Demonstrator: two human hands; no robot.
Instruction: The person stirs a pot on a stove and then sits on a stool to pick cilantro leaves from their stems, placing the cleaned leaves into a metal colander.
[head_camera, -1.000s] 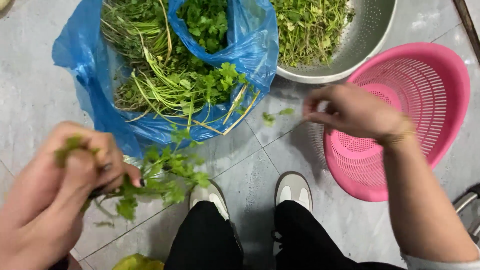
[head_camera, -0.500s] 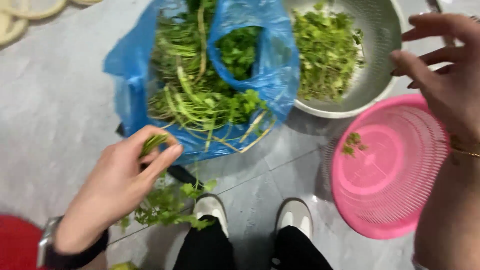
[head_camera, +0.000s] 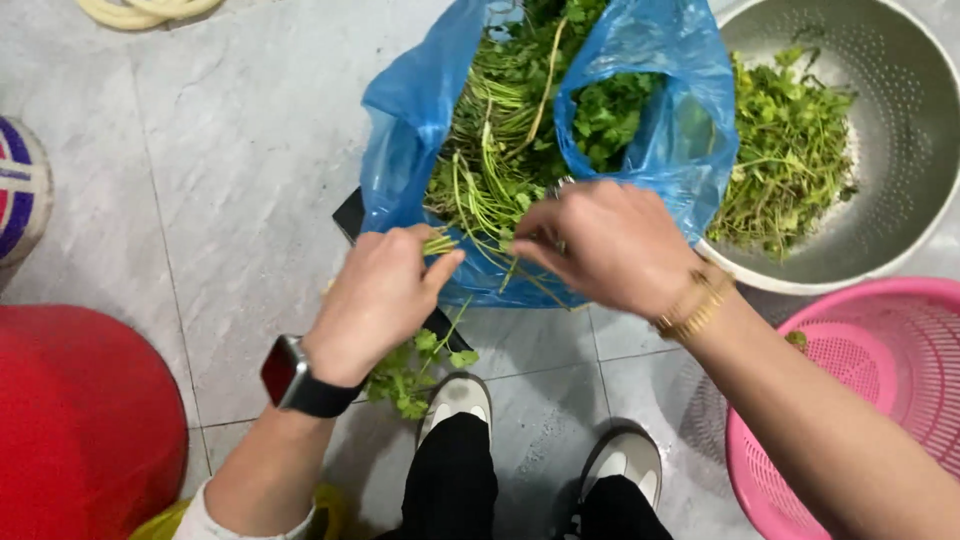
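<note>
Green herb stems lie in the open blue plastic bag on the tiled floor, and we see both hands meeting at its front edge. The left hand is closed on a small bunch of leafy stems – its leaves hang below the wrist, above the shoes. The right hand pinches thin stems with the fingertips, just beside the left thumb. Behind the right hand stands a metal colander with picked greens – and beside the right forearm a pink basket. Near the left forearm, which wears a dark watch, we see a red round object.
</note>
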